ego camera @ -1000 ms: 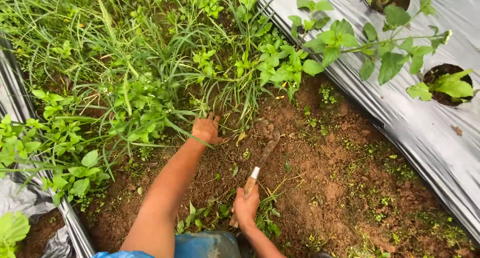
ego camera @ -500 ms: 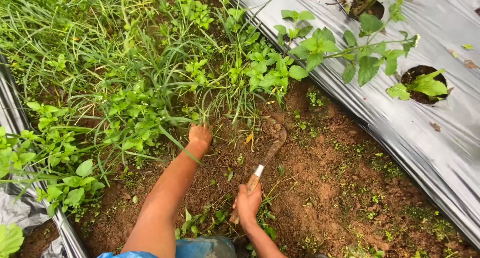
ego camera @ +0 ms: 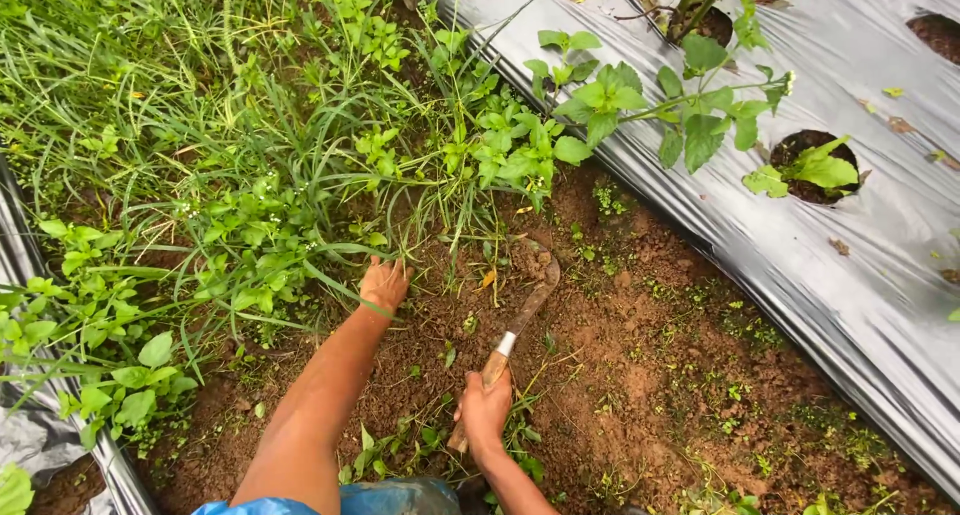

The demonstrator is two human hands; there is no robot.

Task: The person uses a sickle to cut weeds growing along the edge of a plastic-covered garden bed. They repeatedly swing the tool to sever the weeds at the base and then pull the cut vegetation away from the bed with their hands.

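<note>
left hand fingertips hidden in weeds, sickle tip buried in soil

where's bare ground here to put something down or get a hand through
Bare soil lies between the sickle in the right hand and the plastic sheet, with only tiny sprouts. It is crowded up left, where the left hand meets thick weeds.

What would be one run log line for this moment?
left hand: gripping green weeds | right hand: holding wooden-handled curved sickle | blade tip in brown soil | silver plastic mulch right
</note>
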